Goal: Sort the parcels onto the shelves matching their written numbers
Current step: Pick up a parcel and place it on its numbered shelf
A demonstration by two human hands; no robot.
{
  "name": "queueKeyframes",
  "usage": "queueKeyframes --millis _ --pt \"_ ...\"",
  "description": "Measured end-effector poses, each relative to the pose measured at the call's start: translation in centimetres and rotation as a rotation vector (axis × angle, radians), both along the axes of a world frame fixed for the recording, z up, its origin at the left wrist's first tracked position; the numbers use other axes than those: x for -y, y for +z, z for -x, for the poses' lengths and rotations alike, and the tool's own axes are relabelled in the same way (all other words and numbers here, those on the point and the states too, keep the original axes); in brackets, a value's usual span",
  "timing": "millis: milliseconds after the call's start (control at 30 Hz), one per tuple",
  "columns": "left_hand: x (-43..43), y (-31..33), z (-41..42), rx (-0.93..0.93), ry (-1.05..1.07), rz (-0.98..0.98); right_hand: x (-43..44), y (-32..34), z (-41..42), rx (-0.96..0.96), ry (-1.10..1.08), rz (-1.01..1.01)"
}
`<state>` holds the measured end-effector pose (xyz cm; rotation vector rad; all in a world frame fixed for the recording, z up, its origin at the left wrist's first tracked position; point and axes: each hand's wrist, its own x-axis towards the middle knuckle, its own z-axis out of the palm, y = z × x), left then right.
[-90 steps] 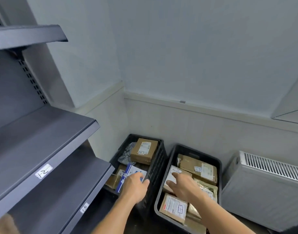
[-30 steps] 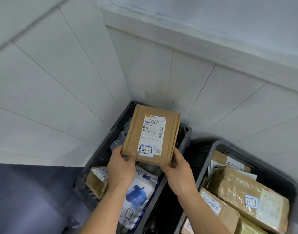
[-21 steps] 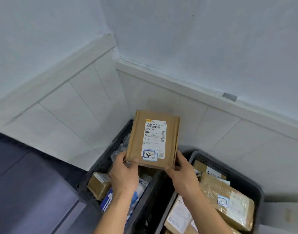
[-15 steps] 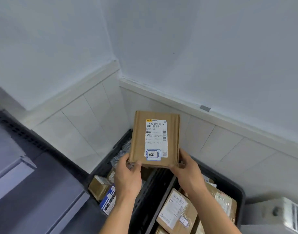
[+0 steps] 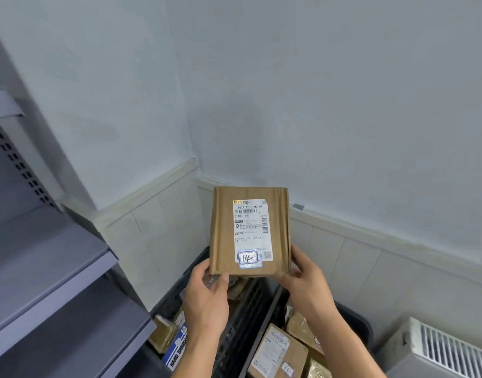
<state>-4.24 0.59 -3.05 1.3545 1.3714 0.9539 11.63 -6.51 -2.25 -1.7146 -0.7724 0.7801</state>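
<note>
Parcel (image 5: 223,230) in your hands is a flat, rectangular box of plain brown cardboard with softly rounded edges. You hold it upright in the air above two crates, its face toward you. A white printed label (image 5: 252,225) with barcodes covers the middle of that face. A small blue-edged sticker (image 5: 249,258) at the label's lower end carries a handwritten 14.

Your left hand (image 5: 204,304) pinches the lower left corner, thumb on the front and fingers behind. Your right hand (image 5: 308,290) grips the lower right corner, thumb at the bottom edge and fingers up the side.

Below, the left crate (image 5: 245,309), dark plastic with slotted walls, holds a small brown box (image 5: 160,334) and a glossy blue-and-white packet (image 5: 177,347). The right crate (image 5: 351,320), dark and smooth-rimmed, stands right beside it. It holds more brown boxes (image 5: 278,353), one with a white label.

Smooth grey metal shelves (image 5: 43,263) stand at your left, their back post punched with slots. A white ribbed radiator (image 5: 447,350) sits at lower right.
</note>
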Motion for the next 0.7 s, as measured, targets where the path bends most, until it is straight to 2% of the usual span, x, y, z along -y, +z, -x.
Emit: queueKeyframes --millis 300,700 --pt "6.8 1.8 6.7 0.061 0.013 -0.051 6.1 1.7 5.8 0.105 0.073 -0.028" --pt "14.8 3.1 11.4 0.085 0.167 -0.100 11.6 3.3 9.8 0.112 0.192 -0.054"
